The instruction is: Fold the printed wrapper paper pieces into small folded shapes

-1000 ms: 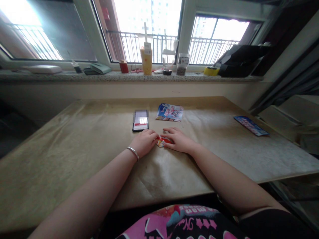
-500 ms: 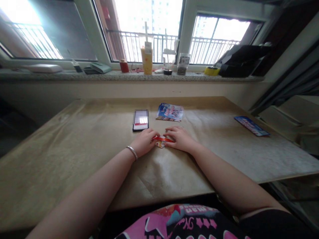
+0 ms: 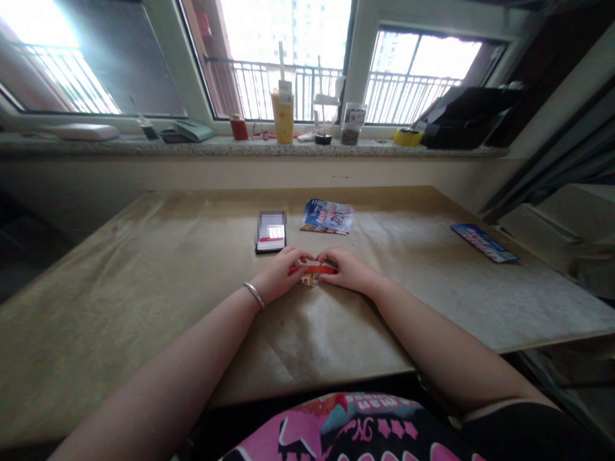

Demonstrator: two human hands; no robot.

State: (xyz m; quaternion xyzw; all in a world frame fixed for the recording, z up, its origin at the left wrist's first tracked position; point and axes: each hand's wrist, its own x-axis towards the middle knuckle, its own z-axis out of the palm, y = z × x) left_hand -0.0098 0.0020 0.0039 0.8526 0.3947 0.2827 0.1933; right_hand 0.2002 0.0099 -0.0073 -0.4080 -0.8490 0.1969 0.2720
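A small folded piece of printed paper [image 3: 313,269], red and white with orange patches, lies between my two hands at the middle of the table. My left hand [image 3: 283,272], with a silver bangle on its wrist, is closed on the paper's left end. On the right end, the curled fingers and thumb of my right hand [image 3: 344,269] grip it too. A pointed lower part of the paper shows between the hands. Its two ends are hidden under my fingers. Just beyond my left hand lies a phone [image 3: 271,240] with a lit screen.
Behind the hands lies a stack of blue printed leaflets [image 3: 328,216]. Another blue leaflet [image 3: 484,243] is near the right edge of the brown-covered table [image 3: 192,269]. Cups, a yellow drink [image 3: 284,118] and a black box [image 3: 461,121] stand on the windowsill.
My right-hand fingers have curled in tighter around the paper. More of its red strip now shows upright between the hands. Phone and leaflets stay in place.
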